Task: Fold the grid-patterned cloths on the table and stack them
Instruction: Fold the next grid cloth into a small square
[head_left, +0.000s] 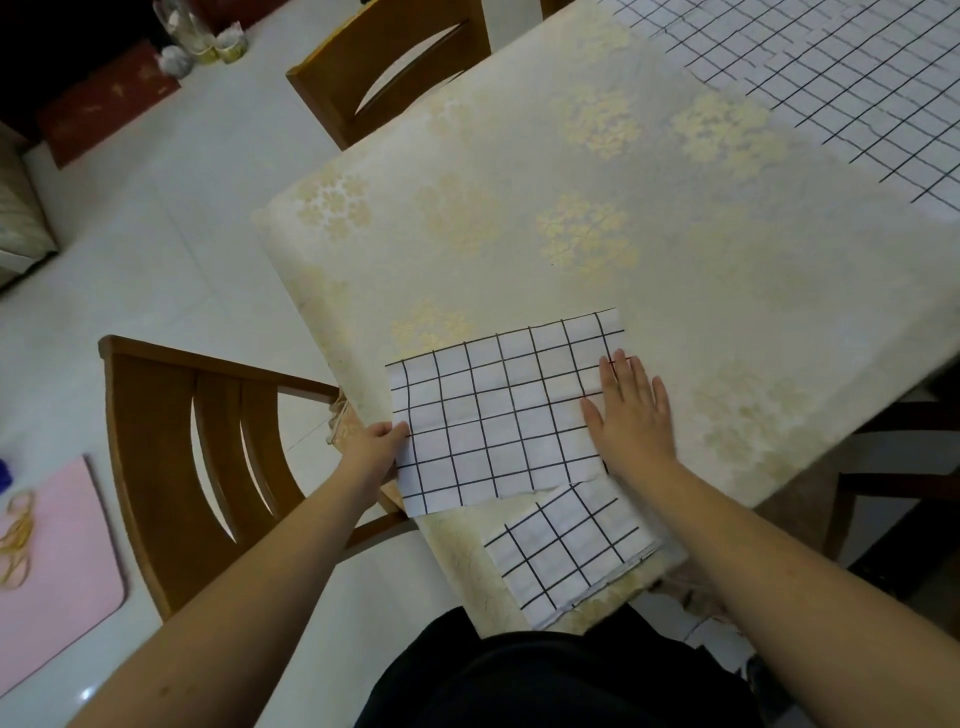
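A white cloth with a black grid (498, 415), partly folded into a rectangle, lies at the table's near left corner. My left hand (376, 444) pinches its left edge at the table's edge. Flat on its right end rests my right hand (631, 410), fingers straight. A smaller folded grid cloth (566, 551) lies just below it by the near edge, partly under the bigger one's corner. More grid cloth (831, 78) is spread out at the far right of the table.
The table (571, 218) wears a cream floral cover. One wooden chair (208, 457) stands at its left, another (395, 67) at the far side. A pink mat (57, 566) with rubber bands lies on the floor at left.
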